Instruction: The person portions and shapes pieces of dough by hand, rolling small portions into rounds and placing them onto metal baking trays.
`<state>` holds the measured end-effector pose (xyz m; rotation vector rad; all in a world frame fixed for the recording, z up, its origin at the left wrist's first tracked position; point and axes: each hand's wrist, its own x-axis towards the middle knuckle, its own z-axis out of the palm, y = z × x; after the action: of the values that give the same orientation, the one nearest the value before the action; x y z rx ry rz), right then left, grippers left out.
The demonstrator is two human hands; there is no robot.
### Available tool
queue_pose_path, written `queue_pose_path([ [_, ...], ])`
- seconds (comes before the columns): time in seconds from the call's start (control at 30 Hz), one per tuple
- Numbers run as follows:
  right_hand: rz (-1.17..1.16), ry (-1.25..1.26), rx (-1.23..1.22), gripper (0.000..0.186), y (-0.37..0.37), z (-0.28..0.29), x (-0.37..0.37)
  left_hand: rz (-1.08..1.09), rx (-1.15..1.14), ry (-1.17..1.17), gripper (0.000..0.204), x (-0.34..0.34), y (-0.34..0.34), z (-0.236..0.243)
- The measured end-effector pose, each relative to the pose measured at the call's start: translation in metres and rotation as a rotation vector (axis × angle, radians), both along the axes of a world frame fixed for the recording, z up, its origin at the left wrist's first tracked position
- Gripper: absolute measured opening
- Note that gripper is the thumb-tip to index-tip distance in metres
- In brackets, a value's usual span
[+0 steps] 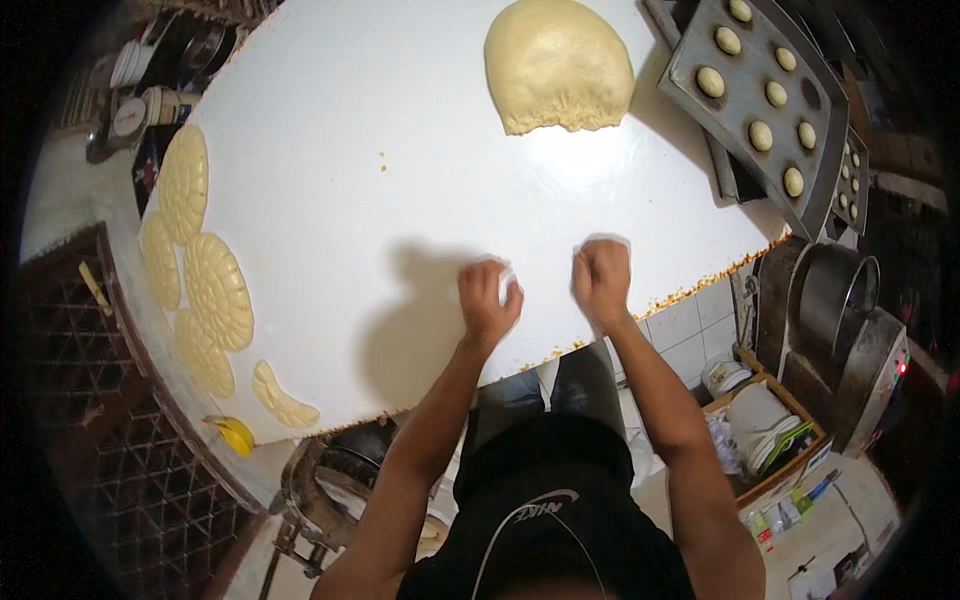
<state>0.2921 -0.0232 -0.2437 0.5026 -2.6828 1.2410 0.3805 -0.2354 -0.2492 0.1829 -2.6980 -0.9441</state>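
Note:
My left hand (487, 300) is over the near part of the white table, its fingers curled down and the thumb held a little apart. Whatever may be under its palm is hidden. To its right, my right hand (602, 278) is closed like a fist, slightly blurred, and its inner side does not show. The two hands are apart from each other. Beyond them lies a large smooth mound of pale dough (558, 65), with a ragged torn edge facing me. A dark metal baking tray (735, 125) at the far right holds several small dough balls (760, 136) set in rows.
Flat scored dough rounds (218, 292) lie along the table's left side, with a curved dough strip (280, 398) nearer me. A yellow object (234, 436) sits at the left corner. The white table (300, 180) has a rusty front edge. A metal pot (835, 290) stands right.

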Motion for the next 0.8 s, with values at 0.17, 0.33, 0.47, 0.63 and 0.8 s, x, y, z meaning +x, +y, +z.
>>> queue_pose_path([
  [0.17, -0.151, 0.165, 0.255, 0.016, 0.027, 0.002, -0.050, 0.118, -0.065, 0.035, 0.026, -0.014, -0.052, -0.017],
  [0.33, 0.273, 0.064, -0.055, 0.022, 0.034, -0.001, 0.019, -0.191, 0.059, 0.000, 0.027, 0.035, -0.032, -0.014],
  [0.47, -0.317, 0.110, 0.265, 0.015, 0.007, 0.011, -0.044, 0.102, -0.055, -0.017, 0.028, -0.016, -0.039, -0.002],
  [0.63, 0.129, 0.038, 0.014, 0.015, 0.041, -0.004, 0.012, -0.058, 0.073, -0.051, 0.032, 0.055, -0.044, -0.018],
  [0.8, -0.198, -0.149, 0.173, 0.016, -0.008, 0.003, 0.002, 0.126, 0.030, -0.005, 0.060, -0.002, 0.018, 0.022],
])
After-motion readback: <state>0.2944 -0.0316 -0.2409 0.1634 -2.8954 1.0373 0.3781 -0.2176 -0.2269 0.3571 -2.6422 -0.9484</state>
